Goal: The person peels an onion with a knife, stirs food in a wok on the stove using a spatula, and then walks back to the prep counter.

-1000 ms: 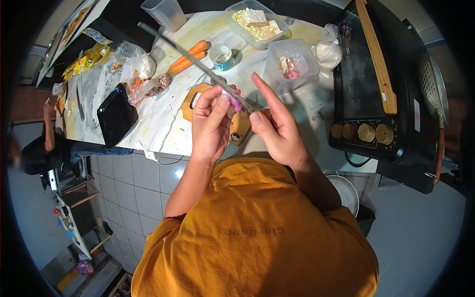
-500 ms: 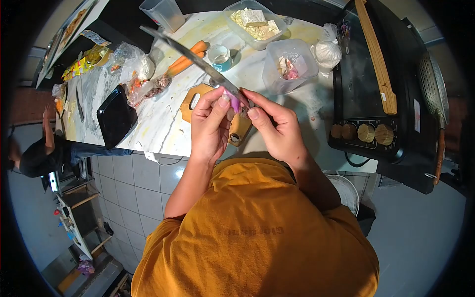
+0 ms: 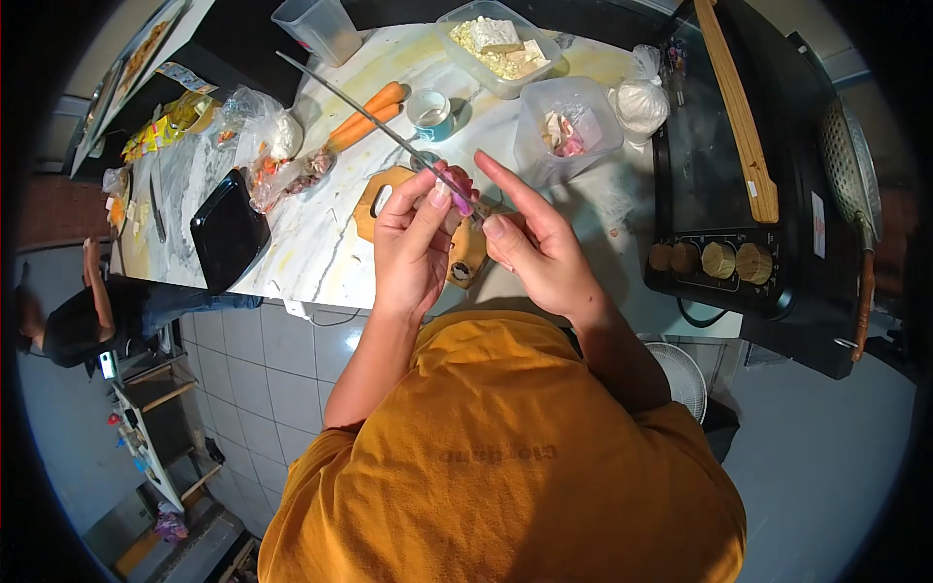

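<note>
My left hand [image 3: 413,233] pinches a small purple-pink piece [image 3: 461,201], perhaps an onion or shallot, at the middle of the view. In my right hand [image 3: 536,238] is a long knife [image 3: 364,115], gripped near its handle end with the index finger stretched out. The blade lies against the purple piece and points to the upper left. Below my hands is a wooden board [image 3: 466,255], partly hidden by them. Beyond them stand a small cup with a blue label [image 3: 431,119], two carrots [image 3: 364,126] and a clear tub with pinkish scraps [image 3: 567,134].
A black tray [image 3: 230,231] and plastic bags [image 3: 267,131] lie to the left, with another knife [image 3: 156,209]. At the back is a tub of white blocks [image 3: 498,49]. A black oven [image 3: 714,194] stands right. Another person [image 3: 83,316] is at far left.
The knife blade has turned to show its thin edge. My right index finger came down to the blade, then lifted again. The other person at the left has shifted slightly.
</note>
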`<state>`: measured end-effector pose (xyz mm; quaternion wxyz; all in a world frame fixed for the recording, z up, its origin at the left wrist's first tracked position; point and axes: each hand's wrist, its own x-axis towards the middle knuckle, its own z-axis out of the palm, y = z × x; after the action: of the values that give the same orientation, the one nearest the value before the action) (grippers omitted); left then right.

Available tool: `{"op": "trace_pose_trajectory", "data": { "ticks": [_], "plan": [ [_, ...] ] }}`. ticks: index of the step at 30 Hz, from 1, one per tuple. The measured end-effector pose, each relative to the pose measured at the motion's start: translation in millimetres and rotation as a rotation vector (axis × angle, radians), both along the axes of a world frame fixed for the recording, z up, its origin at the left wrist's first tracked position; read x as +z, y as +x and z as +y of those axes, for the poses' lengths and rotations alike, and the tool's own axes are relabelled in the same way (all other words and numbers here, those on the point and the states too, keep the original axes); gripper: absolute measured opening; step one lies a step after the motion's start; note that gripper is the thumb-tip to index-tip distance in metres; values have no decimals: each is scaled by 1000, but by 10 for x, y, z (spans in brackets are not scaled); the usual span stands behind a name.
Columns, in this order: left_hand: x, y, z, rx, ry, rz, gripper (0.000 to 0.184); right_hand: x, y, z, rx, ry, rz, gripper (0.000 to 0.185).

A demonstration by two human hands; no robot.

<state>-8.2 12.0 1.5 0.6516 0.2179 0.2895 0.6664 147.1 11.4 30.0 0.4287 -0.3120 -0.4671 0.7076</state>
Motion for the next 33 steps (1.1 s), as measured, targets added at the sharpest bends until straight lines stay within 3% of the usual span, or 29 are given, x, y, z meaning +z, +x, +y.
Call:
{"op": "trace_pose_trajectory", "data": {
  "ticks": [8,33],
  "plan": [
    [34,9,5,-4,-11,-11,22,-128,-51,3,-89,92,-26,37],
    [68,-75,2,-184,-24,-151,27,-155,39,78,-228,195,-180,33]
  ]
}}
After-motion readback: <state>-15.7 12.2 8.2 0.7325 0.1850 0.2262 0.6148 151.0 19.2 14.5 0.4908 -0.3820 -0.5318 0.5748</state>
